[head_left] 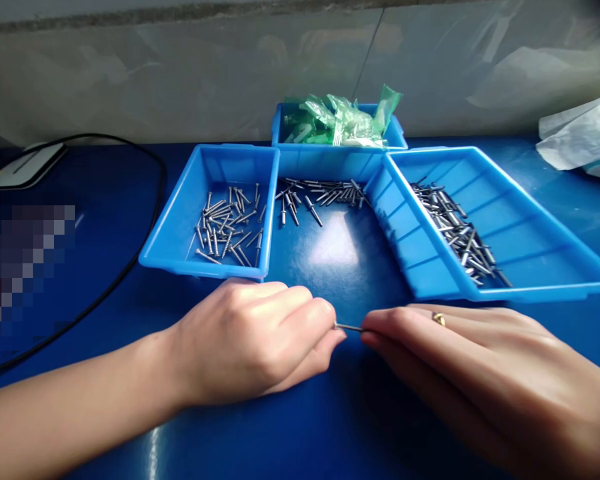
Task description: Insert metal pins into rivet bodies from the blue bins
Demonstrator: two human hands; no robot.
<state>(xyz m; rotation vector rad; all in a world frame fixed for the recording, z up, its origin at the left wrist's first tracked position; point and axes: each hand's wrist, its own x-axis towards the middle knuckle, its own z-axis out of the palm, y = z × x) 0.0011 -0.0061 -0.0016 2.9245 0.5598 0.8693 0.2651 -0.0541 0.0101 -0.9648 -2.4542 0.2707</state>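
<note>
Two hands (260,340) (485,360) pinch a thin metal pin (349,327) that lies crosswise between them.

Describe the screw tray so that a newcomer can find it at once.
On the blue tabletop, just beyond the left hand, stands the screw tray, leftmost of three blue ones. It holds threaded screws; the right tray holds rivets, the back tray green plastic bags.

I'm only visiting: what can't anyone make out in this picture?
All in the head view:
Full shape of the thin metal piece: partly covered by the left hand and right hand.
Floor of the back bin: covered by crinkled green plastic.
Far end of the white sheet: cut off by the right edge.
Part of the left side: masked by a pixelated patch.
</note>
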